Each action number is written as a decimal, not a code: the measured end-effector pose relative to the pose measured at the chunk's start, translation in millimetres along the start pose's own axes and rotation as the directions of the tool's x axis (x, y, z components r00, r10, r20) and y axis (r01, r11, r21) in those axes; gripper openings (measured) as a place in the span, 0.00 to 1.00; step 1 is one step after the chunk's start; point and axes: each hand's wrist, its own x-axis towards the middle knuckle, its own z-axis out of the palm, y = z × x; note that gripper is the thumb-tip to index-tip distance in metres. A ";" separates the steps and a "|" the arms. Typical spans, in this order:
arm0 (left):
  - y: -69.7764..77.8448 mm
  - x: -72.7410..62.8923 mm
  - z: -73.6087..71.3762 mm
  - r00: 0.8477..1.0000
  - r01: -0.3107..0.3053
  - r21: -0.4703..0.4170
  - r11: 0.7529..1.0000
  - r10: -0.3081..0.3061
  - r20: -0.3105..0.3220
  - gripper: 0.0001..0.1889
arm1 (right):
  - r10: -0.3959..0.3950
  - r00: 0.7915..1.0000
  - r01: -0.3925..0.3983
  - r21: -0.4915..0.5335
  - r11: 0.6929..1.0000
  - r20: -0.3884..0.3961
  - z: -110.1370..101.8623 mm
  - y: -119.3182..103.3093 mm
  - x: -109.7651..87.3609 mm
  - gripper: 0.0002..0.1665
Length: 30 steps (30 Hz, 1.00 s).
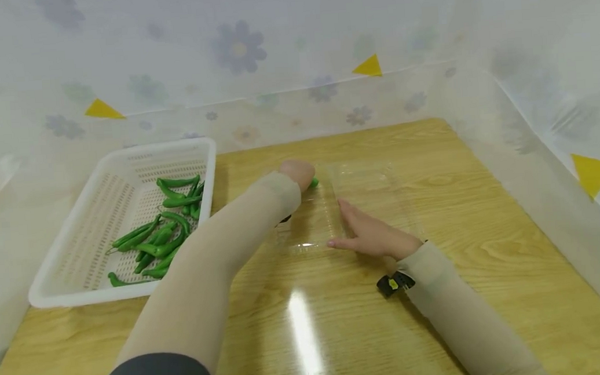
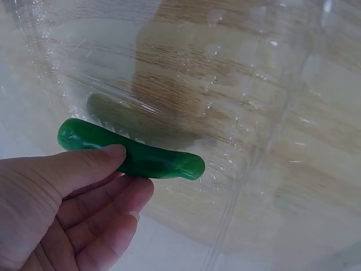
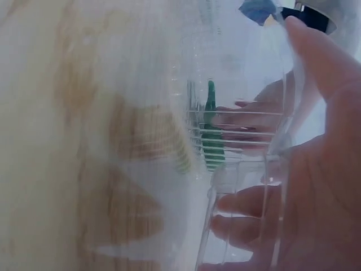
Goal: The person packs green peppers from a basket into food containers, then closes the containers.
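My left hand (image 1: 298,173) reaches over the left half of a clear plastic clamshell box (image 1: 311,246) lying unfolded on the table. Between thumb and fingers it pinches a short green pepper (image 2: 132,151), held over the clear plastic in the left wrist view; only one end shows in the head view. My right hand (image 1: 373,233) rests at the fold between the halves, thumb and fingers spread and fairly straight against the plastic. Through the clear wall, the right wrist view shows the green pepper (image 3: 211,135) and part of the left hand. The clamshell's lid half (image 1: 370,185) lies to the right.
At the left stands a white slotted basket (image 1: 81,243) holding several green peppers (image 1: 160,244). The wooden table (image 1: 451,188) is bordered by pale flowered sheeting (image 1: 284,107) behind and at the sides. Yellow triangles (image 1: 370,66) mark the sheeting.
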 end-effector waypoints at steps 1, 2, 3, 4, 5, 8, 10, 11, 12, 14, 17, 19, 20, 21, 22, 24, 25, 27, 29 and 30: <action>-0.1 -0.2 -0.7 1.000 -0.002 0.003 1.000 0.002 0.005 0.12 | 0.006 1.000 -0.006 -0.001 1.000 0.002 -0.1 -0.3 -0.3 0.65; -0.2 -0.2 -1.3 1.000 -0.003 0.007 1.000 0.003 0.008 0.12 | 0.012 1.000 -0.012 0.001 1.000 0.004 -0.3 -0.8 -0.6 0.65; -0.6 0.1 -1.5 1.000 -0.003 0.013 1.000 0.003 0.009 0.12 | 0.014 1.000 -0.014 0.003 1.000 0.006 -0.5 -0.9 -0.6 0.65; -1.0 0.8 -1.5 1.000 -0.003 0.016 1.000 0.002 0.005 0.11 | 0.014 1.000 -0.014 0.005 1.000 0.008 -0.7 -1.3 -0.4 0.65; -1.5 1.9 -1.1 1.000 -0.001 0.017 1.000 0.001 -0.001 0.11 | 0.014 1.000 -0.014 0.007 1.000 0.011 -0.8 -1.7 -0.3 0.65; -2.2 2.6 -1.6 1.000 0.016 0.003 1.000 -0.016 -0.018 0.10 | 0.009 1.000 -0.009 0.015 1.000 0.019 -1.6 -2.9 0.1 0.63; -2.6 1.9 -2.6 1.000 0.021 0.002 1.000 -0.021 -0.019 0.11 | 0.010 1.000 -0.011 0.022 1.000 0.027 -2.4 -3.5 -0.6 0.62; -3.0 1.1 -3.5 1.000 0.024 -0.003 1.000 -0.025 -0.017 0.11 | 0.012 0.999 -0.012 0.024 1.000 0.032 -2.7 -3.4 -1.1 0.62; -3.4 -0.1 -5.0 1.000 0.026 -0.009 1.000 -0.026 -0.017 0.11 | 0.012 0.999 -0.013 0.027 1.000 0.035 -3.1 -3.4 -1.7 0.61; -5.0 -2.9 -8.9 1.000 0.022 -0.010 1.000 -0.022 -0.018 0.11 | 0.017 0.999 -0.019 0.029 0.999 0.044 -3.8 -2.9 -3.2 0.62; -8.7 -8.7 -17.8 0.999 0.019 -0.052 0.998 -0.021 -0.038 0.11 | 0.016 0.999 -0.017 0.029 0.999 0.051 -5.3 -2.1 -5.0 0.63; -12.1 -12.7 -23.7 0.998 0.012 -0.067 0.998 -0.016 -0.062 0.12 | 0.013 0.998 -0.014 0.033 0.999 0.054 -6.6 -1.6 -5.3 0.64; -13.9 -14.8 -26.5 0.997 0.011 -0.077 0.997 -0.017 -0.070 0.11 | 0.010 0.998 -0.012 0.037 0.999 0.057 -7.4 -1.4 -5.2 0.63; -15.5 -17.7 -29.7 0.997 0.009 -0.075 0.997 -0.015 -0.076 0.11 | 0.009 0.998 -0.012 0.039 0.999 0.058 -8.3 -1.3 -5.2 0.63; -17.2 -20.2 -32.7 0.996 0.007 -0.065 0.998 -0.013 -0.087 0.11 | 0.009 0.998 -0.011 0.039 0.999 0.059 -9.0 -0.8 -5.2 0.63; -21.2 -25.1 -37.8 0.995 0.006 -0.042 0.999 -0.010 -0.103 0.11 | 0.015 0.998 -0.017 0.029 0.999 0.062 -10.2 0.4 -5.0 0.63; -23.6 -27.9 -40.5 0.993 0.006 -0.036 0.999 -0.010 -0.115 0.10 | 0.021 0.998 -0.023 0.021 1.000 0.063 -10.6 0.9 -4.8 0.63; -29.3 -34.8 -47.1 0.992 0.011 -0.043 0.999 -0.016 -0.129 0.09 | 0.028 0.998 -0.028 0.001 1.000 0.064 -11.2 1.4 -4.7 0.62; -36.4 -42.0 -52.7 0.989 0.007 -0.071 0.997 -0.018 -0.147 0.06 | 0.033 0.998 -0.032 -0.018 0.999 0.062 -11.7 1.1 -4.7 0.62; -40.3 -46.7 -55.8 0.988 0.007 -0.090 0.996 -0.020 -0.150 0.05 | 0.034 0.998 -0.032 -0.024 0.999 0.059 -11.9 0.7 -4.9 0.61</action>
